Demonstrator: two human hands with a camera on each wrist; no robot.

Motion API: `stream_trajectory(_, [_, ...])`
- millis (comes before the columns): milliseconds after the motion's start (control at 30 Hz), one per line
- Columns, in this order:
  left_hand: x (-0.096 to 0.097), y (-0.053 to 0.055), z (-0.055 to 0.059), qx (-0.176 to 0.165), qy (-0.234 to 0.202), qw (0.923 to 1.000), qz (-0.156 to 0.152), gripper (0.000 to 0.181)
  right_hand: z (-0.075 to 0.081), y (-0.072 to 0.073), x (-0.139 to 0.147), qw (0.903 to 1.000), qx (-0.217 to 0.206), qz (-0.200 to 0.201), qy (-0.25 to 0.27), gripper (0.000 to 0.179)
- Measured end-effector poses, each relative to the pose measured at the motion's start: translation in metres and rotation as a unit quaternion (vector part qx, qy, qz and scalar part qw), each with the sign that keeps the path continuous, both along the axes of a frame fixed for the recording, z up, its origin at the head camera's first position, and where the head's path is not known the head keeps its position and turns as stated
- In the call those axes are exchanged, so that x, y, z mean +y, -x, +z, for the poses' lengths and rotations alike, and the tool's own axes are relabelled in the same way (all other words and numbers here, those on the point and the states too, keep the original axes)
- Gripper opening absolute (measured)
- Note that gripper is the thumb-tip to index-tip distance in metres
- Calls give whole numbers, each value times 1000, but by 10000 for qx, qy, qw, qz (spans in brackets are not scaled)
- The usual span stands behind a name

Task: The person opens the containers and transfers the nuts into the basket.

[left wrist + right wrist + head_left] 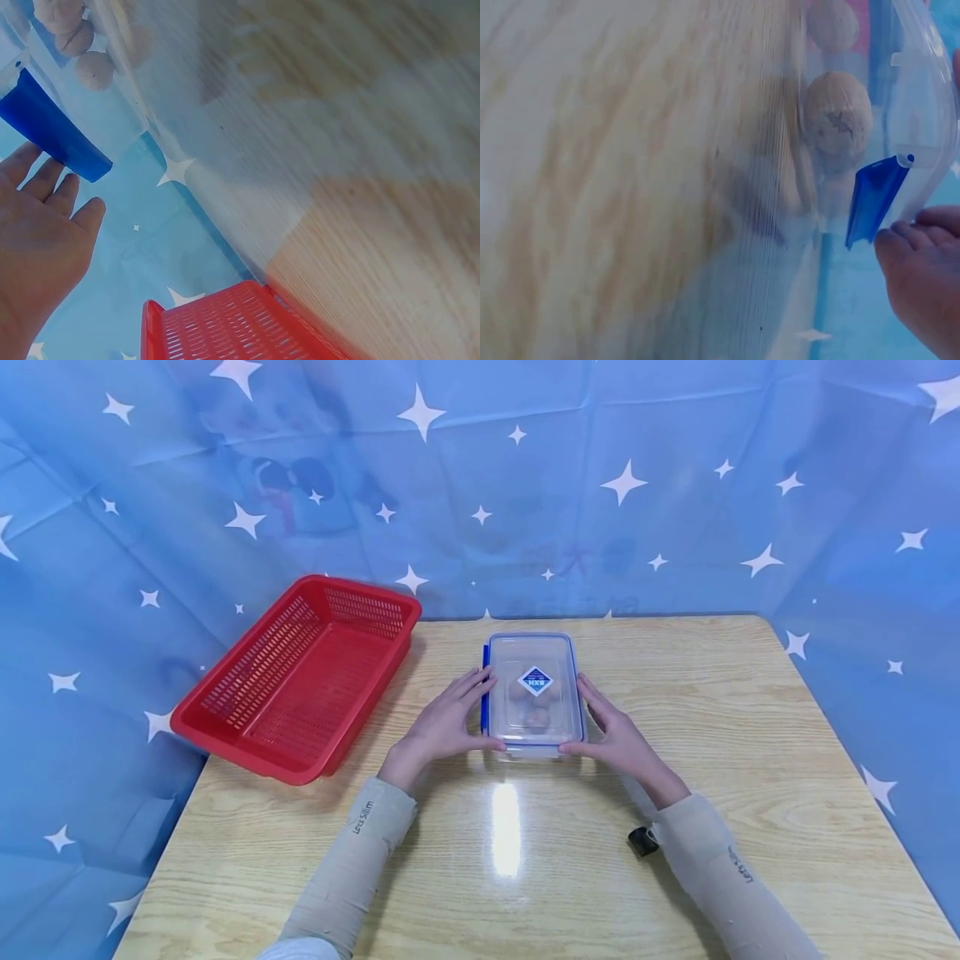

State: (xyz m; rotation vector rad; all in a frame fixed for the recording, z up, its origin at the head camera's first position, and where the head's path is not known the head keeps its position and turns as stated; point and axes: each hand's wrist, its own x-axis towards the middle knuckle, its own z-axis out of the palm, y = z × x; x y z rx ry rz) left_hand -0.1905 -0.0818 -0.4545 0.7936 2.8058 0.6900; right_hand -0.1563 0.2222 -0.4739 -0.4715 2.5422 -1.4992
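A clear plastic food storage box with a blue-rimmed lid lies flat on the table, several round tan things like walnuts inside. My left hand holds its left side, fingers at the blue side clip and thumb at the front left corner. In the left wrist view that blue clip sticks outward, fingertips right under it. On the opposite side, my right hand grips the right edge, with the thumb on the front right corner. Another blue clip angles out near these fingers in the right wrist view.
A red perforated plastic basket stands at the left of the wooden table, close to my left forearm. Behind the table's back edge hangs a blue cloth with white stars. A small black device sits at the right wrist.
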Motion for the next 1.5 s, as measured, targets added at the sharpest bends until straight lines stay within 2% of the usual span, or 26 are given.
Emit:
stream_trajectory(267, [1,0,0,-504,-285,9982,181,109,0,-2,-1,9999,-87,-57,130,108])
stream_trajectory(433, [2,1,1,-932,-945,9900,473,90,-1,-2,-1,9998,-106,-104,137,108])
stream_trajectory(533, [4,2,0,-1163,-1576,9779,732,76,0,-3,-2,9997,-97,-111,175,108])
stream_trajectory(700, [8,5,-3,-1445,-2543,9494,1144,64,0,-4,-3,9998,-93,-120,162,108])
stream_trajectory(833, [10,7,-4,-1494,-3009,9301,1486,60,1,-5,-3,9998,-123,-121,136,108])
stream_trajectory(967, [10,7,-3,-1703,-3206,9145,1788,62,1,-5,-3,9998,-127,-105,135,108])
stream_trajectory(1067, [9,8,-3,-2045,-3314,9011,1908,63,1,-5,-3,9998,-126,-99,104,108])
stream_trajectory(1233, [8,9,-5,-2512,-3593,8796,1847,62,2,-5,-4,9998,-127,-108,63,108])
stream_trajectory(1500, [6,12,-10,-2995,-3842,8534,1857,65,1,-4,-4,9998,-174,-128,20,108])
